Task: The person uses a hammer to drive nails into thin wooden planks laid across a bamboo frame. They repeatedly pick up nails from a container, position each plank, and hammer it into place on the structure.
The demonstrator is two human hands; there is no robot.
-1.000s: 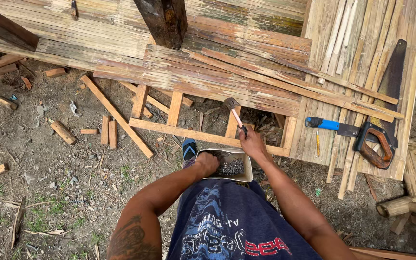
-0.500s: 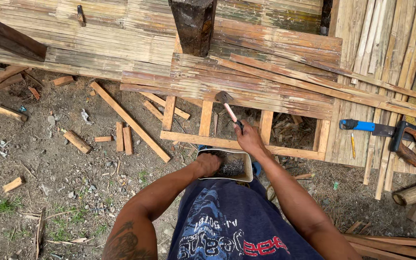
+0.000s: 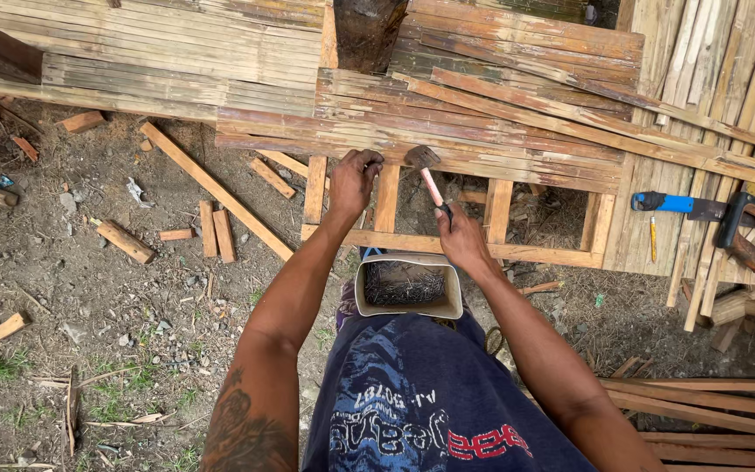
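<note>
**Hammer over the slats, fingers pinched at the edge**

While the right hand [image 3: 463, 238] is clenched round the pale handle of a hammer [image 3: 428, 173], its dark head rests at the near edge of the bamboo slats [image 3: 447, 131]; the left hand [image 3: 353, 181] lies just beside it on that same edge, fingertips pinched together against the slat; whether they hold a nail cannot be told. Both hands reach over a wooden frame [image 3: 447, 245] whose short crosspieces run under the slats; close below the hands, against the person's lap, sits a pale tub [image 3: 405, 288] filled with dark nails [image 3: 399, 283].

To the right, on more bamboo strips, lies a saw [image 3: 709, 214] with a blue grip and an orange handle, well apart from the hands; a thin yellow pencil [image 3: 653, 236] lies just beside it. On the bare dirt to the left lie wood offcuts [image 3: 124, 240] and a long batten [image 3: 216, 190], scattered.
</note>
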